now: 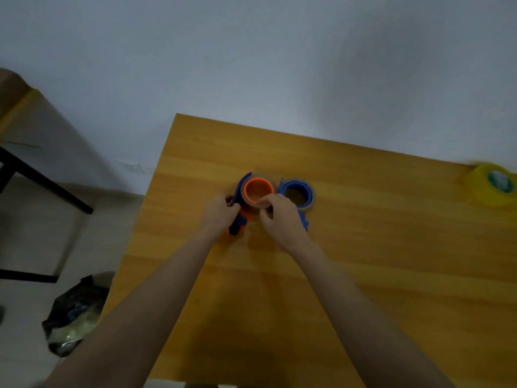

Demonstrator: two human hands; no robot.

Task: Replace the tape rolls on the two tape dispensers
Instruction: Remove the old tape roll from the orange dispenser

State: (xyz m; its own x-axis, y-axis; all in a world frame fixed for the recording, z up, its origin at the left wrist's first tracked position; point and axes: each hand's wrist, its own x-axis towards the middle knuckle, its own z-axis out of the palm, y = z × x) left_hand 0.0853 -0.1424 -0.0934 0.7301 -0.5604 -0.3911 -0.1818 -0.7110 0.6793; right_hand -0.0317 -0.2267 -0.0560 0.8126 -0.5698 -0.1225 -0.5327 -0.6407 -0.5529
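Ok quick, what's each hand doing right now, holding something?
Left hand: grips the orange dispenser by its blue side.
Right hand: pinches the near rim of the roll on that dispenser.

One wide-angle view, worn on the person's head, faces forward and steeply down. The left hand (219, 212) and right hand (279, 219) reach in from the bottom edge and meet mid-frame. The wooden counter (377, 247) lies close below, filling the lower right. A pale wall (251, 51) spans the top, and the floor (33, 233) shows at left.
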